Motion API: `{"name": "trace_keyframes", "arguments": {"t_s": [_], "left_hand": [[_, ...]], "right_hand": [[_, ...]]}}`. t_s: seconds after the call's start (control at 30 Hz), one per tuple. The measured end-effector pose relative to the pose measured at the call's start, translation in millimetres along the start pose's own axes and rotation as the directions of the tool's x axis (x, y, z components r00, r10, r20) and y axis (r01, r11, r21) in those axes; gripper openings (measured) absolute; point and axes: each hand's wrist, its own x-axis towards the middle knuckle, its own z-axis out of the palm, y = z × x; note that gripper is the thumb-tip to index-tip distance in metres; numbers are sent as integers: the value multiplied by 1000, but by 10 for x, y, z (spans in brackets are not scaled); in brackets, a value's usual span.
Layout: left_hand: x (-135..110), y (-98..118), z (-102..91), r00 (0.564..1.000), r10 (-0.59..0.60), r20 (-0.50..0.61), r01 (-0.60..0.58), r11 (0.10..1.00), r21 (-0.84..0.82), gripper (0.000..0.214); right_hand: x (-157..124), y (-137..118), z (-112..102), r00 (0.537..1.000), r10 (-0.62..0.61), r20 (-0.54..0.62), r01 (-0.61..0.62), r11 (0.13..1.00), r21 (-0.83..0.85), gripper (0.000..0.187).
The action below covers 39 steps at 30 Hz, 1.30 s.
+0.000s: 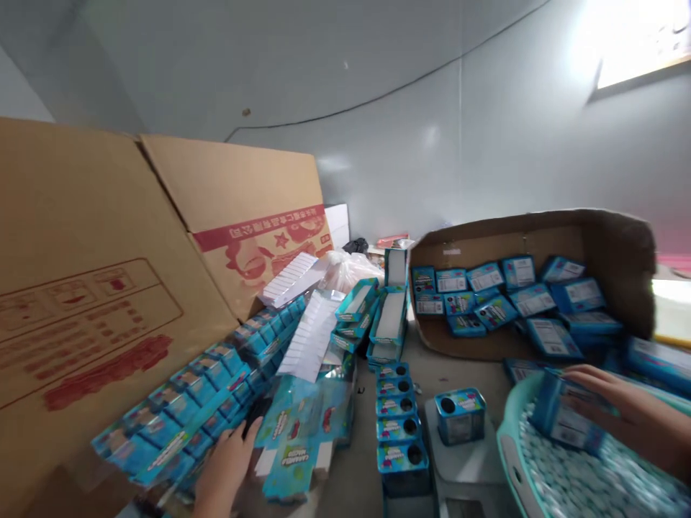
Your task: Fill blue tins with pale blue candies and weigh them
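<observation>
My right hand (620, 406) grips a small blue candy box (566, 424), tilted over a turquoise basin (507, 450) filled with pale wrapped candies (637, 475). My left hand (227, 464) is low on the left, its fingers closed around a dark object (258, 414) too blurred to name. Flattened blue printed cartons (294, 453) lie just right of that hand. Rows of filled blue display boxes (194, 399) stand to its left. Another small blue box (461, 415) rests on a grey scale (464, 460), beside a row of similar boxes (402, 428) with dark round holes.
Behind the basin, a brown carton (486, 345) lies with several blue boxes inside. Large cardboard boxes (259, 194) rise at the left. White divider sheets (313, 334), stacked display trays (391, 316) and a white plastic bag (350, 270) fill the middle.
</observation>
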Motion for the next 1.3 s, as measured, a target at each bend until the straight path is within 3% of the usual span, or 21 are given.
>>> {"name": "trace_keyframes", "arguments": {"t_s": [0.13, 0.23, 0.3, 0.4, 0.43, 0.47, 0.53, 0.63, 0.67, 0.73, 0.77, 0.83, 0.9, 0.97, 1.07, 1.13, 1.23, 1.3], "left_hand": [[156, 61, -22, 999, 31, 41, -30, 999, -22, 40], [218, 151, -38, 1000, 24, 14, -23, 999, -49, 35], [130, 316, -76, 999, 35, -39, -37, 997, -63, 37], [-281, 839, -146, 974, 97, -205, -124, 985, -123, 47], [-485, 1086, -156, 930, 156, -334, -238, 946, -221, 44], [-707, 1358, -153, 875, 202, -441, -362, 877, -316, 38], [-1163, 1932, -114, 806, 276, -524, -549, 682, -484, 28], [-1708, 2702, -4, 735, 512, -444, -669, 444, -596, 14], [-1822, 2906, 38, 688, 601, -405, -697, 395, -598, 13], [-1938, 3219, 125, 635, 695, -337, -711, 355, -607, 15], [-1948, 3329, 170, 634, 712, -302, -702, 367, -610, 20], [-1904, 3467, 250, 675, 709, -202, -659, 457, -597, 36], [-1840, 3523, 298, 716, 695, -65, -608, 575, -547, 56], [-1831, 3555, 295, 719, 695, 28, -582, 623, -523, 68], [-1988, 3699, 237, 688, 726, 19, -562, 549, -619, 69], [-2161, 3901, 252, 694, 720, 27, -492, 501, -713, 79], [-2366, 4274, 445, 664, 731, 157, -305, 457, -836, 100], [-2418, 4477, 637, 618, 754, 222, -196, 420, -886, 94]], "right_hand": [[44, -126, -143, 981, 70, 180, -67, 998, -19, 25], [67, -244, -225, 975, 80, 207, -67, 995, -67, 27], [63, -285, -248, 976, 82, 201, -66, 994, -84, 31], [44, -324, -268, 980, 89, 178, -74, 993, -89, 41], [40, -336, -277, 980, 86, 179, -72, 994, -87, 43], [38, -349, -289, 979, 81, 187, -67, 994, -84, 44], [41, -376, -321, 974, 71, 215, -55, 996, -76, 42], [50, -424, -387, 965, 80, 250, -57, 994, -97, 40], [53, -444, -411, 964, 80, 255, -52, 992, -115, 40], [57, -489, -450, 966, 63, 251, -25, 988, -151, 40], [58, -512, -464, 968, 48, 248, -7, 986, -165, 39], [60, -553, -474, 970, 25, 242, 22, 982, -188, 39], [57, -583, -462, 968, 14, 251, 37, 980, -195, 41], [53, -601, -435, 967, 19, 255, 29, 982, -185, 42], [54, -613, -393, 965, 31, 261, 9, 989, -151, 44], [63, -603, -374, 963, 8, 269, 24, 993, -116, 47], [75, -541, -365, 963, -36, 267, 52, 997, -54, 47], [72, -493, -375, 967, -22, 254, 31, 999, -31, 46]]}}
